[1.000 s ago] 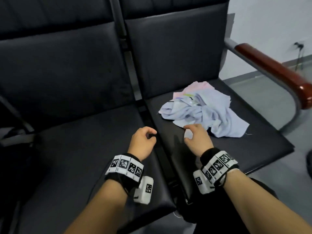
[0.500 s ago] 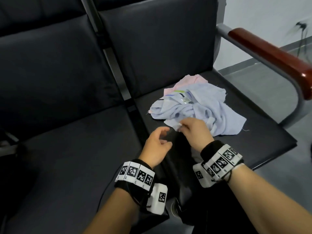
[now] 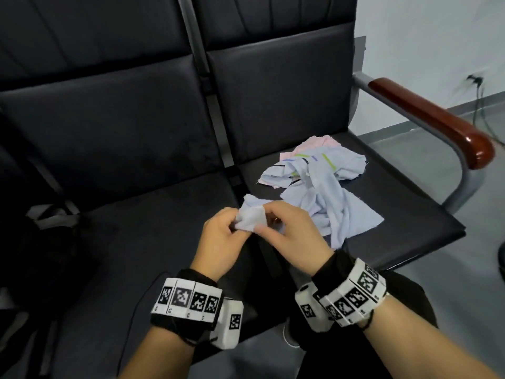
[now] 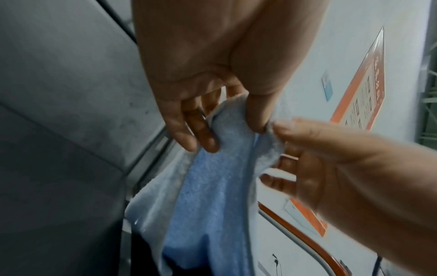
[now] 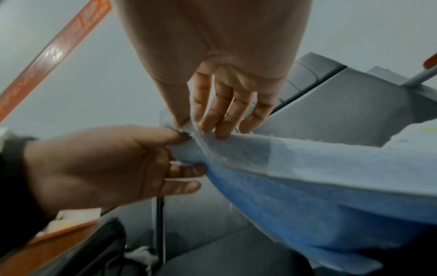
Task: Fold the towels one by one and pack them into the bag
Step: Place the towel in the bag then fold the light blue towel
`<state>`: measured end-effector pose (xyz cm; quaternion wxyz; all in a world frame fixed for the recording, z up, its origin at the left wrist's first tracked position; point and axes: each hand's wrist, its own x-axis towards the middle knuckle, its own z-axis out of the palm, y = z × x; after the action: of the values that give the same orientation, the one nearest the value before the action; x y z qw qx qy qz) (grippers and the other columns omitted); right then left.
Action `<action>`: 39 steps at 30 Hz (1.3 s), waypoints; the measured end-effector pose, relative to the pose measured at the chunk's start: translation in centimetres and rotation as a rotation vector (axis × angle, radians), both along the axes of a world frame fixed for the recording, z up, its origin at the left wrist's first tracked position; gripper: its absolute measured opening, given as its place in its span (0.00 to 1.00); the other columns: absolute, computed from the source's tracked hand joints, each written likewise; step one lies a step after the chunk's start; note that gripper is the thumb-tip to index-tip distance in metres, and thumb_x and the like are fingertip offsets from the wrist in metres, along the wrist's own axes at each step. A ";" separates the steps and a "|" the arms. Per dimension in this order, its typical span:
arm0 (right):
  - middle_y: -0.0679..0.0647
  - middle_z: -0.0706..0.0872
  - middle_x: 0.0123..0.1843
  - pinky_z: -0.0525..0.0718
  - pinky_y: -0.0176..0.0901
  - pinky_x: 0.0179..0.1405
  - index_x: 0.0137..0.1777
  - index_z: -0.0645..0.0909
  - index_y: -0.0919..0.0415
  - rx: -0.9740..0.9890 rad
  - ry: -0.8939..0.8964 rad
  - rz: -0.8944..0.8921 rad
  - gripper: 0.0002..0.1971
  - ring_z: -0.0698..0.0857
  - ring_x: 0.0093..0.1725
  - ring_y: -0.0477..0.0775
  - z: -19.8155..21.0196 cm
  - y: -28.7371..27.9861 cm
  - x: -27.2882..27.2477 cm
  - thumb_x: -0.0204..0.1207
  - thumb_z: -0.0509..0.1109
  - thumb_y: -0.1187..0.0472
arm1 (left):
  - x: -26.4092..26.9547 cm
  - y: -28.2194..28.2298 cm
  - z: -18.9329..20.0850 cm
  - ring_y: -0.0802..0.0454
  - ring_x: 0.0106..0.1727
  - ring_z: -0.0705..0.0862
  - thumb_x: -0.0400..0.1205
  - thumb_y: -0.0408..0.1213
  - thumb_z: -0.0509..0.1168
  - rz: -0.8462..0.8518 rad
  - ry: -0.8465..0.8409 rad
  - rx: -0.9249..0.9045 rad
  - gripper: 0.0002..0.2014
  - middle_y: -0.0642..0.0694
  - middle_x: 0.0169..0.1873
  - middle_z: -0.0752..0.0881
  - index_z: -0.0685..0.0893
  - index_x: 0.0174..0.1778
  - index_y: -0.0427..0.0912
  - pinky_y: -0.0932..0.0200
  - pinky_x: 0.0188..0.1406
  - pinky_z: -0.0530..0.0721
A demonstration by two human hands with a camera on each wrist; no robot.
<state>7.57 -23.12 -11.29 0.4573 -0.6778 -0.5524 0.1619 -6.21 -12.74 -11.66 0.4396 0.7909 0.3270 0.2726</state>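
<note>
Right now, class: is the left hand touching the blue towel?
Touching. The left wrist view shows the left hand pinching the blue towel between thumb and fingers.

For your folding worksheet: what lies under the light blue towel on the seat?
A pink towel peeks out beneath the light blue towel at its far edge, with a striped cloth between; how many more lie underneath stays hidden.

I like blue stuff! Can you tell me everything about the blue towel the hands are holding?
The blue towel is pale, fuzzy terry cloth, crumpled, not folded yet. The left hand and right hand both pinch one corner, lifting it. The rest trails back across the black seat to a heap with a striped cloth.
</note>
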 end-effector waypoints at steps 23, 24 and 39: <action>0.46 0.88 0.39 0.83 0.40 0.43 0.47 0.86 0.53 -0.013 -0.005 0.235 0.09 0.86 0.41 0.45 -0.3 5.1 -19.6 0.78 0.67 0.66 | -23.6 0.4 0.3 0.64 0.61 0.83 0.78 0.35 0.76 0.267 0.009 -0.013 0.05 0.50 0.58 0.83 0.90 0.39 0.50 0.68 0.64 0.76; 0.46 0.88 0.38 0.82 0.38 0.42 0.46 0.86 0.52 -0.011 -0.015 0.223 0.08 0.85 0.40 0.45 -0.4 5.1 -19.4 0.79 0.68 0.65 | -23.7 0.5 0.3 0.60 0.60 0.83 0.81 0.37 0.73 0.294 0.017 -0.003 0.04 0.50 0.58 0.84 0.91 0.41 0.48 0.63 0.64 0.77; 0.47 0.84 0.31 0.80 0.46 0.39 0.45 0.85 0.54 -0.133 -0.281 -0.160 0.07 0.82 0.33 0.48 0.3 3.5 -10.7 0.76 0.70 0.67 | -32.2 5.5 5.5 0.68 0.31 0.72 0.82 0.53 0.64 0.830 -0.455 0.200 0.17 0.61 0.26 0.77 0.84 0.34 0.45 0.67 0.34 0.73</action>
<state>-3.16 -19.62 -11.03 0.3412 -0.7645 -0.5431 0.0649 -38.45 -7.27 -6.16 0.2761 0.5522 0.4827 0.6211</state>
